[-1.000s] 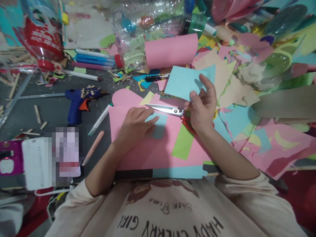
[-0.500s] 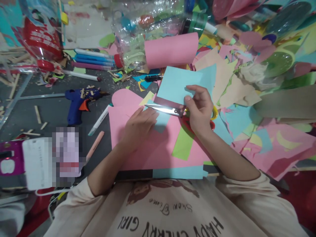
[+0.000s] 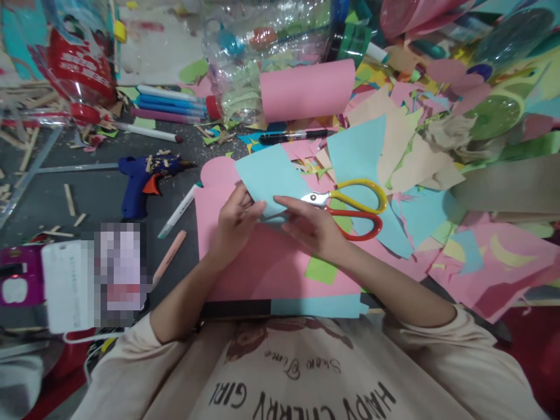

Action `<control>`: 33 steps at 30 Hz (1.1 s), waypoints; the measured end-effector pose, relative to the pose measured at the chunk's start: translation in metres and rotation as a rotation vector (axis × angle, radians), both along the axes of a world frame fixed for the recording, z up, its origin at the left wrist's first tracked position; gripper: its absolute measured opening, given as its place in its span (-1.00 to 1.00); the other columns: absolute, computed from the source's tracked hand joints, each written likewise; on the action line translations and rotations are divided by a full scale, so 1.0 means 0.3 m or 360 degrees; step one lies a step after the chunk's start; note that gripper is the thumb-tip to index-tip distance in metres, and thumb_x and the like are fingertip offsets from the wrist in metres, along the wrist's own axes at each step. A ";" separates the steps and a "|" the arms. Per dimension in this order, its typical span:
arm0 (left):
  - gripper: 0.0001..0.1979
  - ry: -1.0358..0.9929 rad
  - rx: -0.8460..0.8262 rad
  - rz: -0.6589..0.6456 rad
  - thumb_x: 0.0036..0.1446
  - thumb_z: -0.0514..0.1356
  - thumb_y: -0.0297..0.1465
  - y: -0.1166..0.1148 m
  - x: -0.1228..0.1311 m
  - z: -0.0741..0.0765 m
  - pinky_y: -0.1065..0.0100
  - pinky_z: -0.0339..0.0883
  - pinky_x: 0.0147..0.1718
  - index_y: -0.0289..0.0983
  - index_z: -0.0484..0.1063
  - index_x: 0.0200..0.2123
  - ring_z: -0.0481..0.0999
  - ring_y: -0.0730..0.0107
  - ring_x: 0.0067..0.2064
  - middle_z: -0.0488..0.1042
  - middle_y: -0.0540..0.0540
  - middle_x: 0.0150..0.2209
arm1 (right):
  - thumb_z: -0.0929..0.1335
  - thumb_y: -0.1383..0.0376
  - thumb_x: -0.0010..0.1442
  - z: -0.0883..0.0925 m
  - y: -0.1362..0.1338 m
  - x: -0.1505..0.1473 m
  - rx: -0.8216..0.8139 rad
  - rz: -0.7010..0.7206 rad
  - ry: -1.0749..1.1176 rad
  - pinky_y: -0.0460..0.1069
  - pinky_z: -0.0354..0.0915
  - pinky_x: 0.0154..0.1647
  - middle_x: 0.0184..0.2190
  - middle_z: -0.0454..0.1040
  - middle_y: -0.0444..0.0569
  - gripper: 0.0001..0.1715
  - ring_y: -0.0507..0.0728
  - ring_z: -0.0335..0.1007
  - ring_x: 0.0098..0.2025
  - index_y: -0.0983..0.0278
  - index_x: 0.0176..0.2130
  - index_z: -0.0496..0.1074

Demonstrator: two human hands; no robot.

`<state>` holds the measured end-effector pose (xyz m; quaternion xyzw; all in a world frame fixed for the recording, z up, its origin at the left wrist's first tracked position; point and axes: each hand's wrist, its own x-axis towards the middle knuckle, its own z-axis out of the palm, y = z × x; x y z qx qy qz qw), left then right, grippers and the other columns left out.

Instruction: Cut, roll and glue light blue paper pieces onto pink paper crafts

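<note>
Both my hands hold a light blue paper piece (image 3: 269, 175) over a large pink sheet (image 3: 262, 262). My left hand (image 3: 236, 224) pinches the blue paper's lower left edge with thumb and fingers. My right hand (image 3: 312, 227) grips its lower right edge, fingers pointing left. Yellow and red handled scissors (image 3: 350, 207) lie shut on the paper scraps just right of my right hand, with no hand on them. A green paper scrap (image 3: 321, 269) lies on the pink sheet below my right wrist.
A blue glue gun (image 3: 142, 181) lies to the left with markers (image 3: 168, 102) behind it. A pink paper roll (image 3: 306, 90) and plastic bottles (image 3: 245, 52) stand at the back. Coloured paper scraps (image 3: 437, 169) cover the right side. A white device (image 3: 63, 286) lies at the left edge.
My right hand has brought the blue paper down and left to my left hand, which now grips it too. The scissors are uncovered and lie free.
</note>
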<state>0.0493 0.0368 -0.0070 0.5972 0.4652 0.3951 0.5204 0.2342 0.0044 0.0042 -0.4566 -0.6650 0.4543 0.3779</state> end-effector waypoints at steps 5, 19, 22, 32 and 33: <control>-0.74 -0.0098 -0.0267 0.0168 0.13 0.19 -0.22 0.019 -0.013 0.005 0.43 0.22 -0.58 -0.17 0.34 -0.12 0.27 0.50 -0.61 0.24 0.14 -0.63 | 0.26 0.13 0.32 -0.013 -0.009 0.030 0.0474 -0.0339 -0.0089 0.02 0.28 -0.54 -0.65 0.36 -0.18 -0.76 0.06 0.26 -0.63 0.07 -0.23 0.51; -0.70 0.0159 -0.0090 0.0009 -0.02 0.35 -0.13 0.013 -0.012 0.029 0.45 0.12 -0.60 -0.26 0.50 -0.48 0.28 0.54 -0.55 0.46 0.03 -0.53 | 0.42 -0.05 0.12 0.026 0.017 0.001 -0.0350 -0.0368 0.0147 -0.07 0.09 -0.59 -0.56 0.23 -0.22 -0.61 -0.03 0.09 -0.58 0.20 -0.33 0.36; -0.77 0.0126 -0.0143 0.0077 0.01 0.32 -0.21 0.009 -0.010 0.034 0.47 0.09 -0.63 -0.26 0.57 -0.37 0.27 0.57 -0.58 0.49 0.03 -0.52 | 0.43 0.02 0.11 -0.007 0.011 -0.005 -0.0400 -0.0412 0.0207 -0.08 0.04 -0.61 -0.59 0.17 -0.25 -0.68 -0.05 0.01 -0.62 0.18 -0.35 0.35; -0.83 0.0076 -0.0101 0.0012 0.05 0.27 -0.31 0.013 -0.017 0.025 0.30 0.51 -0.22 -0.22 0.65 -0.33 0.62 0.28 -0.21 0.66 -0.08 -0.28 | 0.47 -0.10 0.02 -0.051 0.041 0.023 -0.0362 -0.0450 0.0504 0.15 0.41 -0.09 -0.28 0.64 -0.07 -0.61 0.19 0.53 -0.18 0.13 -0.34 0.60; -0.83 0.0072 -0.0096 0.0016 0.06 0.27 -0.32 0.013 -0.017 0.022 0.29 0.52 -0.20 -0.22 0.65 -0.33 0.63 0.28 -0.21 0.66 -0.08 -0.28 | 0.47 -0.09 0.02 -0.052 0.043 0.027 -0.0353 -0.0433 0.0515 0.15 0.41 -0.09 -0.28 0.64 -0.08 -0.63 0.19 0.54 -0.18 0.12 -0.33 0.61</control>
